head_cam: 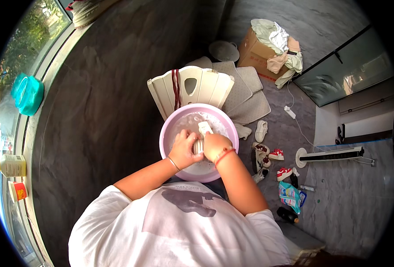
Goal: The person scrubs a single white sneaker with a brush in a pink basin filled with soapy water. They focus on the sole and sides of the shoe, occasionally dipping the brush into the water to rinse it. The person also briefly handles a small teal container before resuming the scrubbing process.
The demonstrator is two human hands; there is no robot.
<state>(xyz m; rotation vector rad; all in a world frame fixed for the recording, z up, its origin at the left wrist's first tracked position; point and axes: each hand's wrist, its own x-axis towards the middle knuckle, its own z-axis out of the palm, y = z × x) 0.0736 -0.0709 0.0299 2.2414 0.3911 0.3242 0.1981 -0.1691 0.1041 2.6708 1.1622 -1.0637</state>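
Observation:
A pink plastic basin point(232, 133) in front of my body holds cloudy, soapy water point(183, 123) with foam along its edge. Over the water, my left hand point(183, 150) grips a pale ridged object point(198, 147), possibly a shoe, mostly covered by the fingers. Right beside it, my right hand point(217, 147) is closed around a cream object point(205, 127) that looks like a brush handle; its lower part is hidden by the hand. Both hands are close together inside the basin's rim.
Behind the basin leans a cream plastic panel point(213, 86) with dark red laces over it. Grey mats point(250, 100) and a cardboard box point(255, 53) of clothes lie beyond. Rightward are several shoes point(261, 131), a power strip point(289, 112) and a tower fan point(330, 155).

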